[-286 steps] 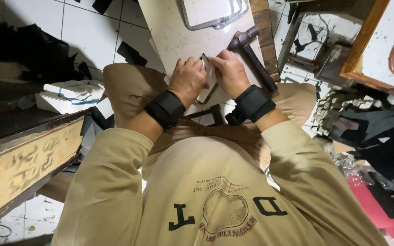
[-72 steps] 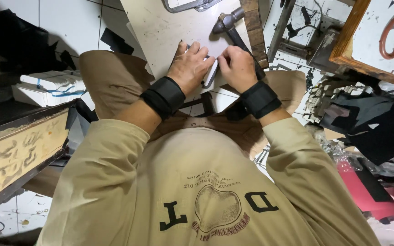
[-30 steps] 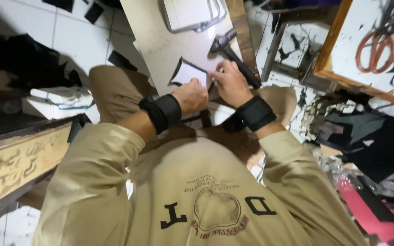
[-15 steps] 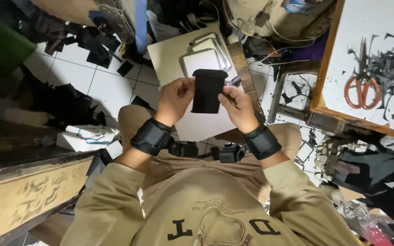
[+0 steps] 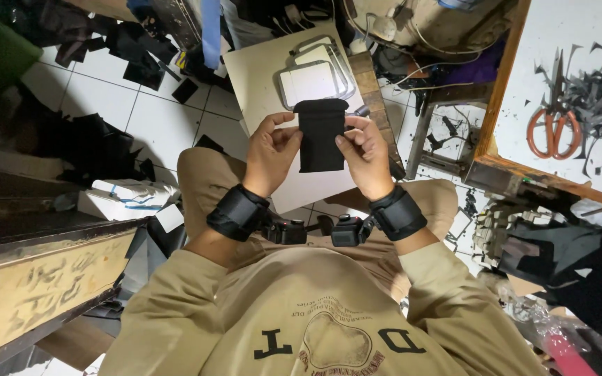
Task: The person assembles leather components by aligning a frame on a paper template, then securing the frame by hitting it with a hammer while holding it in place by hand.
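Both hands pinch a flat black rectangular piece of fabric or leather (image 5: 321, 136), holding it upright above the lap so that its face meets the head camera squarely. The left hand (image 5: 271, 152) closes thumb and fingers on the piece's left edge; the right hand (image 5: 365, 154) does the same on the right edge, so the piece hangs taut between them, apparently for a close look at its surface and rounded top. Each wrist carries a broad black strap with a small dark device fixed to its inner side.

Directly behind the piece lies a pale square work board (image 5: 273, 76), and on it a stack of wire-rimmed white rectangular templates (image 5: 313, 80), just beyond the raised piece. A brown wooden strip (image 5: 374, 104) runs along the board's right edge. Black offcuts litter the white tiled floor (image 5: 155, 115) to the left. To the right, a wood-framed white tabletop (image 5: 580, 42) bears orange-handled scissors (image 5: 554, 132) among dark trimmings, well apart from the hands. A worn wooden bench (image 5: 36, 278) crowds the left side. Nothing stands between the hands and the board.
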